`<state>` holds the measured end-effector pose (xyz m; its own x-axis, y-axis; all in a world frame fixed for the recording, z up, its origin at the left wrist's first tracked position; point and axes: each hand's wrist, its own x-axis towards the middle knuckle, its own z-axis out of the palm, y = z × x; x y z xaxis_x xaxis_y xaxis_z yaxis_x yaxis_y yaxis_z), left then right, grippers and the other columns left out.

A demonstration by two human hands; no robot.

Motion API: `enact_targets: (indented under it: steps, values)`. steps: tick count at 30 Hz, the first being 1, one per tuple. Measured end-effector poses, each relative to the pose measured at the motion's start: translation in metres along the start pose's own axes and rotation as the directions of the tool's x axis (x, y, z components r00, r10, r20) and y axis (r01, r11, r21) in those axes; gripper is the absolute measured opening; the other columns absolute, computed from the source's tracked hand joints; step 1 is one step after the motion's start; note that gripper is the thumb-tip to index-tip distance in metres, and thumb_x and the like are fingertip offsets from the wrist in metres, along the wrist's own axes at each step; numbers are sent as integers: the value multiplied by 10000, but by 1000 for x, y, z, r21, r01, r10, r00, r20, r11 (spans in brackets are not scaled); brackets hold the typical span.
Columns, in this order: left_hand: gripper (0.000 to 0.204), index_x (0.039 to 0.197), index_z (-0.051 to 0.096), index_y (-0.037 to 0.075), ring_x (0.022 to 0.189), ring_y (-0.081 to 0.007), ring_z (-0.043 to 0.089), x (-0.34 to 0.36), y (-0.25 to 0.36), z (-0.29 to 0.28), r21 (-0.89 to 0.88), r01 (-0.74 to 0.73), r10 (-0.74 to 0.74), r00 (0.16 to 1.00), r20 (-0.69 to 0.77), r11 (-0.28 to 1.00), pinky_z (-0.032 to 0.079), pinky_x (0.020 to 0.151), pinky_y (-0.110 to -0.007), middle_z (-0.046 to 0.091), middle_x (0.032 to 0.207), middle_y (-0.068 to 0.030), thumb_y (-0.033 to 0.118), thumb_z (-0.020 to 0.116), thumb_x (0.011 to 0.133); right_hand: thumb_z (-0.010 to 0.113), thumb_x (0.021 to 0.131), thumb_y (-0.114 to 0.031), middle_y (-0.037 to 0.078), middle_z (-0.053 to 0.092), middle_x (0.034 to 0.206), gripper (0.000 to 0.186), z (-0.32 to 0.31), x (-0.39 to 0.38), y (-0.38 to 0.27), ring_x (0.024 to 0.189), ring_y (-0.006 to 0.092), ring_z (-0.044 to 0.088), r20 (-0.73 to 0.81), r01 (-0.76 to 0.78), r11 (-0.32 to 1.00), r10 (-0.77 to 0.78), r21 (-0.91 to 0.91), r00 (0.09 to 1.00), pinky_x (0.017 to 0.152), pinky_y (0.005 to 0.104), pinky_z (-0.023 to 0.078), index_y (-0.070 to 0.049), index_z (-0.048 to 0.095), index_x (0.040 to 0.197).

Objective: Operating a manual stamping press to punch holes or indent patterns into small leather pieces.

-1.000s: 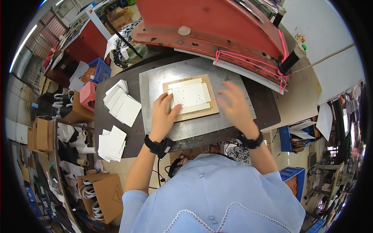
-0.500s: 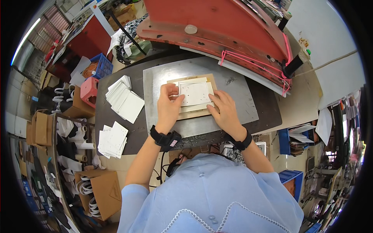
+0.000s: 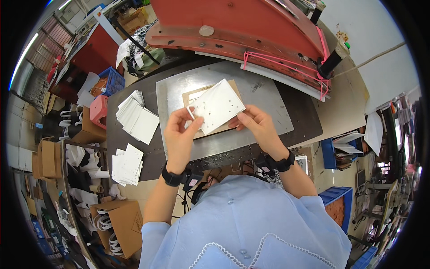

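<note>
A white rectangular sheet (image 3: 217, 107) with several small holes is held at a slant above a tan board (image 3: 187, 98). My left hand (image 3: 180, 134) pinches its left end, where a thin white loop or strip (image 3: 190, 110) sticks out. My right hand (image 3: 260, 127) grips its lower right corner between thumb and fingers. Beneath it the tan board lies on a grey metal plate (image 3: 166, 112), with another white piece partly hidden under the sheet. To the left on the dark table sit a fanned stack of white sheets (image 3: 142, 123) and a smaller pile of holed sheets (image 3: 128, 165).
A large red machine arm (image 3: 233, 31) with a pink cord (image 3: 277, 62) overhangs the far side. Small dark scraps litter the near table edge. A pink stool (image 3: 99, 111), a blue crate (image 3: 112, 80) and a cardboard box (image 3: 123, 226) stand at left.
The white sheet has been lifted off the tan board and turned so its right end points up. My left hand has shifted left, and both hands now grip the sheet.
</note>
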<state>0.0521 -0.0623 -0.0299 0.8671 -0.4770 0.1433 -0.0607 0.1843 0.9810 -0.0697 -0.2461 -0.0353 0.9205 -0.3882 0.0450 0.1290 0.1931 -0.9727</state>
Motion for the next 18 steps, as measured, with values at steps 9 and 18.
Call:
enact_targets:
  steps: [9,18]
  values:
    - [327,1159,543,4,976,-124,561,-36,7,-8,167,62,-74,995,69,984,488,837,-254,580,1045,-55,51,701,876,601,973,-201,53,679,859,253,6,-17,-7,713,81,615,34,-120,973,130,-197,991,630,228,501,13,644,1102]
    - [184,1109,623,-29,914,-89,586,-44,16,-23,167,327,-366,855,367,930,491,751,-221,628,1019,-89,93,567,983,644,945,-203,25,650,710,242,1,-30,-14,631,63,589,103,-220,933,258,-283,961,573,207,480,-8,669,1086]
